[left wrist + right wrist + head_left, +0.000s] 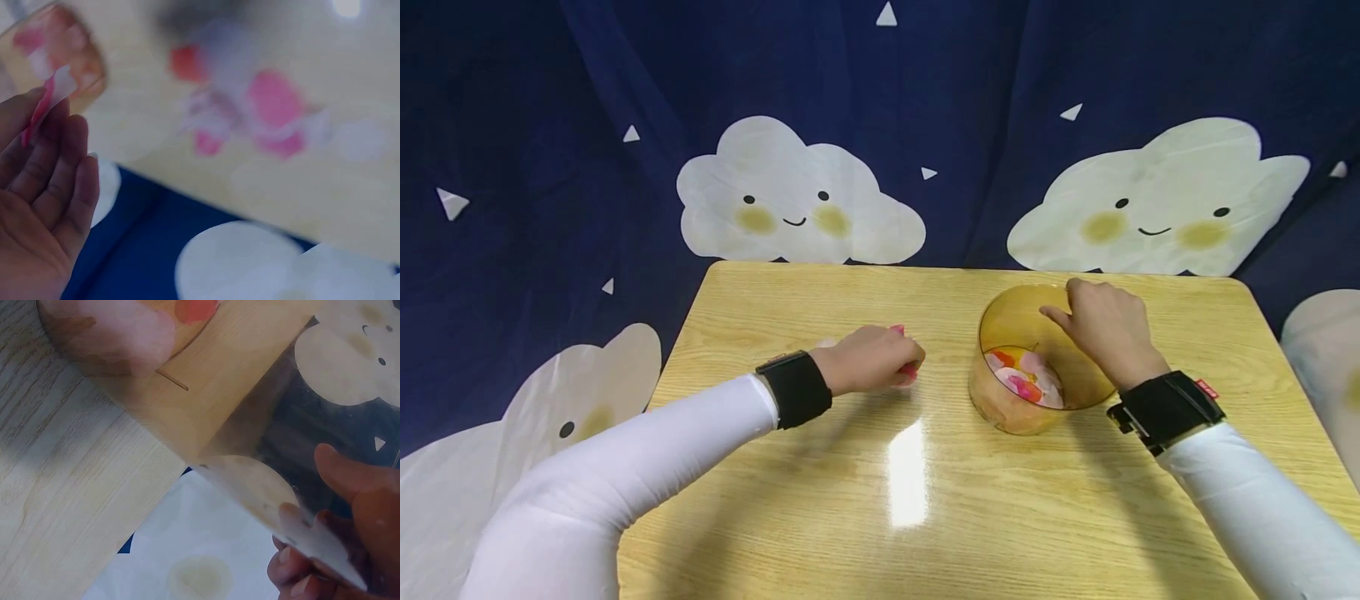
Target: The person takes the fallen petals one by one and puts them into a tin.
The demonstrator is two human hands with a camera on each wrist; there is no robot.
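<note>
My left hand [872, 358] is over the table, left of the amber see-through tub [1003, 417]. Thumb and fingers pinch some pink and white petals [51, 103], thin and limp. More loose petals [275, 103], blurred in the left wrist view, lie on the table; in the head view the left hand mostly hides them. My right hand [1108, 329] grips the tub's far right rim, its fingers [290, 565] outside and the thumb on the inner side. White, pink and orange-red petals [1022, 379] cover part of the tub's bottom. The tub appears slightly tilted.
The wooden table [820, 492] has rounded far corners and a bright glare spot in front of the hands. Behind it hangs a dark blue curtain [970, 100] printed with smiling clouds. Both wrists wear black straps [797, 389].
</note>
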